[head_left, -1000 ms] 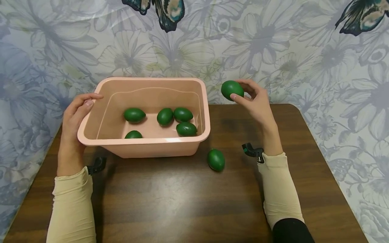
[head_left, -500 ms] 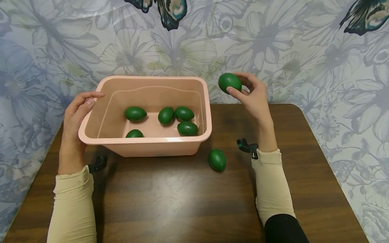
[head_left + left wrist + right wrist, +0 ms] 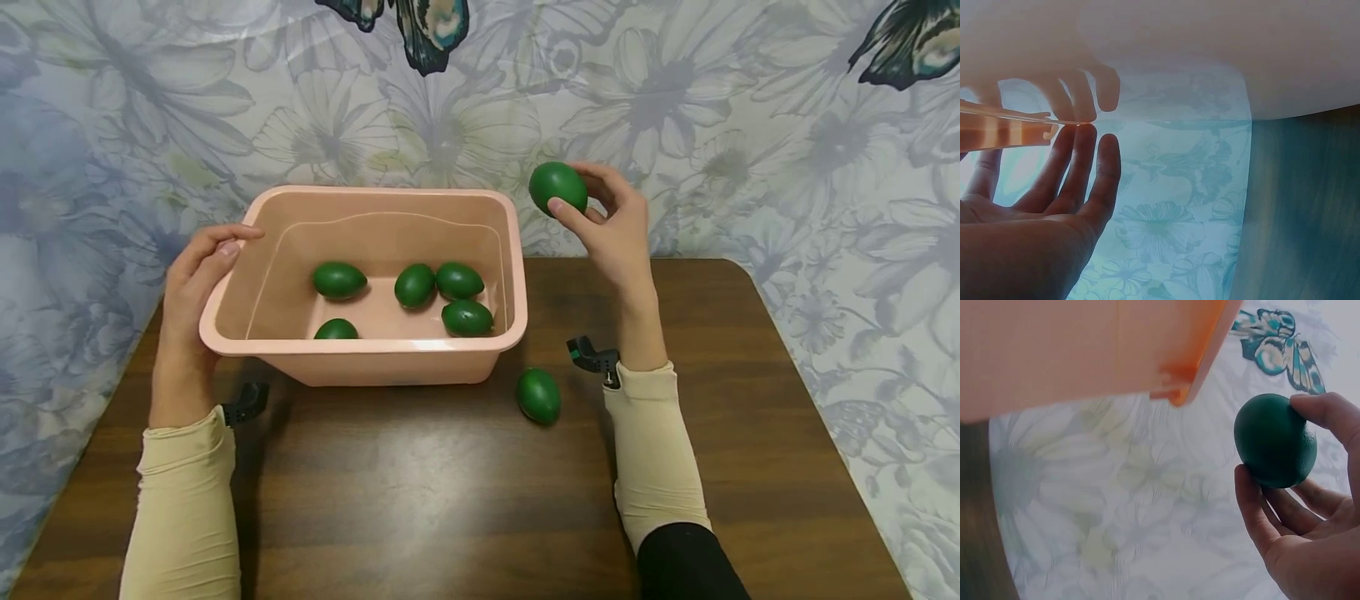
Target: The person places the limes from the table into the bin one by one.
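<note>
My right hand [image 3: 617, 218] holds a smooth green egg-shaped fruit [image 3: 557, 188] between thumb and fingers, raised beyond the right rim of a peach plastic basin [image 3: 360, 364]. In the right wrist view, that fruit [image 3: 1274, 439] sits at the fingertips, apart from the basin [image 3: 1072, 356]. My left hand [image 3: 193, 308] grips the basin's left rim; the left wrist view shows its fingers [image 3: 1107, 169] beneath the rim. Several similar green fruits [image 3: 339, 280] lie inside, one partly hidden by the front wall. Another green fruit [image 3: 538, 396] rests on the table right of the basin.
The basin stands near the back of a brown wooden table [image 3: 420, 508]. Behind it is a floral backdrop [image 3: 675, 108] with butterflies. A small black wrist mount [image 3: 594, 358] juts from the right sleeve, and another mount [image 3: 247, 403] from the left.
My right hand has moved left and slightly up with the green fruit, coming nearer to the basin. The left hand keeps its place at the rim, and the other fruits lie as before.
</note>
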Tool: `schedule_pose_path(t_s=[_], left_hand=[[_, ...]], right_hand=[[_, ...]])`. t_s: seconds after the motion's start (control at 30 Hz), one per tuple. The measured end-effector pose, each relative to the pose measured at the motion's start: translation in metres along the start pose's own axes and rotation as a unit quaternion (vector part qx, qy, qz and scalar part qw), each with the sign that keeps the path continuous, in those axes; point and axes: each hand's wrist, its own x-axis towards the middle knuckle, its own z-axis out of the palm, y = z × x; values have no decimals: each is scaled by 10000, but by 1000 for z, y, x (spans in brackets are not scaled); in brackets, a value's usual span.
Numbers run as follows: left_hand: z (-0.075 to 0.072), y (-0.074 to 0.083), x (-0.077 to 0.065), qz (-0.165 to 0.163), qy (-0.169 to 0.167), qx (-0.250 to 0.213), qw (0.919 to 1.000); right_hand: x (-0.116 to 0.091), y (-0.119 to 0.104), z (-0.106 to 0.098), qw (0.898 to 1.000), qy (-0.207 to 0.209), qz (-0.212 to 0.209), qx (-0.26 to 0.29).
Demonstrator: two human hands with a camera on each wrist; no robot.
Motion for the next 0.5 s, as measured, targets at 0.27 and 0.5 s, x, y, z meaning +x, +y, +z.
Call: schedule_pose_path(t_s=[0.27, 0.5], left_hand=[[2, 0, -2, 30, -32, -7, 10000], [1, 1, -1, 116, -62, 170, 9998]], right_hand=[[9, -5, 29, 9991, -246, -155, 315], [10, -3, 43, 9990, -344, -282, 42]])
